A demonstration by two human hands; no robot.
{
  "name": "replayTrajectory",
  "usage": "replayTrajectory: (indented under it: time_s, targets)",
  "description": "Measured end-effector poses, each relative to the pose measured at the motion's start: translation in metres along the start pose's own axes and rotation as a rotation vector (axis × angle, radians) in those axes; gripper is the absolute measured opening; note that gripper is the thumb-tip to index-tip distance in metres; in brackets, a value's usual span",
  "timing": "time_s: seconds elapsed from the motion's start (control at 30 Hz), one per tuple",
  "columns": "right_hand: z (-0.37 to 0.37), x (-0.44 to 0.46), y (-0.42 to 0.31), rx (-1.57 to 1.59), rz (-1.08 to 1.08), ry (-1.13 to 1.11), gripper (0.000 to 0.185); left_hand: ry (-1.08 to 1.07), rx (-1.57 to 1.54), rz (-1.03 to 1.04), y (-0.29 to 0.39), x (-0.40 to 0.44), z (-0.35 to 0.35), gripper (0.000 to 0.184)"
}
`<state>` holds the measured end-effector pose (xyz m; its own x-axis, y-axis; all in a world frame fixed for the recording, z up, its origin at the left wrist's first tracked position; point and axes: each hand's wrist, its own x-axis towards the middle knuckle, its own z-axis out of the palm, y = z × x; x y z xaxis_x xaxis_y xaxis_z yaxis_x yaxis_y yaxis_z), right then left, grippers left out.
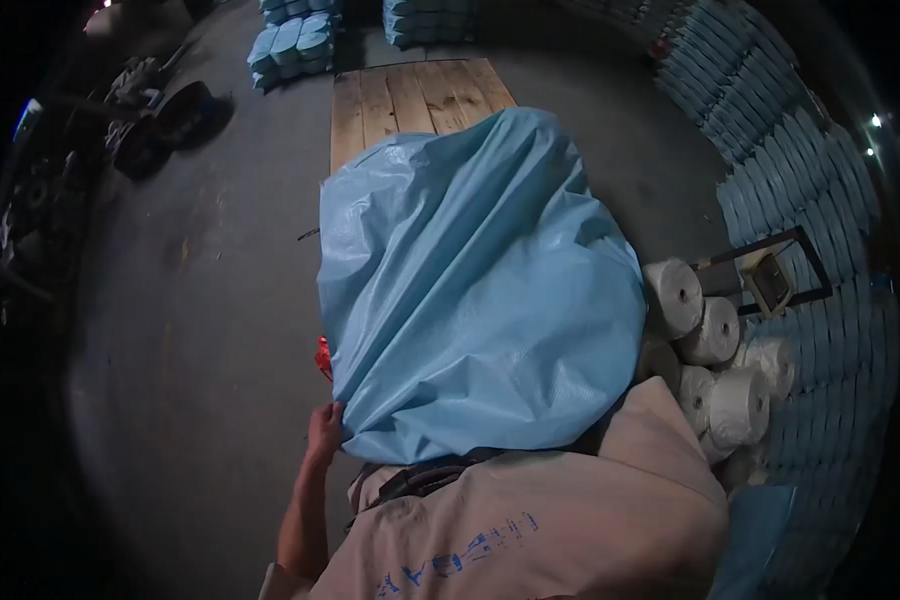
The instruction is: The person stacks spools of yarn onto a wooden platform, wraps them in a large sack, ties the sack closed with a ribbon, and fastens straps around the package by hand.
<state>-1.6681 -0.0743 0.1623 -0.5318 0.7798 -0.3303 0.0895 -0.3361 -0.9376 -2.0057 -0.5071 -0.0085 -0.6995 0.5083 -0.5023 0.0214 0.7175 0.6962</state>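
Note:
A large light-blue plastic sheet [480, 290], shiny and creased, spreads out in front of my body. I cannot tell whether it is one layer or a bag. My left hand [325, 430] grips its near left edge, fingers closed on the material, and folds fan out from that grip toward the far right. My right sleeve [655, 430] reaches to the sheet's near right edge, while the hand itself is hidden from view. Something red [323, 358] shows beside the left edge, just beyond my left hand.
Wooden planks [410, 95] stick out beyond the sheet's far edge. White rolls [715, 330] are piled at the right, near a dark frame [810, 260]. Tall stacks of blue bundles [800, 180] line the right side. More blue bundles [295, 45] stand at the back. Dark round containers [185, 115] sit far left.

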Motion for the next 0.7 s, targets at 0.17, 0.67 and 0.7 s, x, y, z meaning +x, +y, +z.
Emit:
replayTrajectory:
  time_s: [0.17, 0.67, 0.7]
  targets:
    - [-0.016, -0.048, -0.009, -0.514, -0.023, -0.213, 0.058, 0.415, 0.471, 0.495, 0.127, 0.014, 0.022, 0.074]
    - [-0.223, -0.128, 0.086, -1.551, 0.087, 0.347, 0.101, -0.252, -0.039, 0.340, 0.440, 0.058, 0.132, 0.053]
    - [-0.231, -0.120, 0.091, -1.542, 0.067, 0.325, 0.106, -0.391, -0.027, 0.441, 0.456, 0.053, 0.127, 0.053]
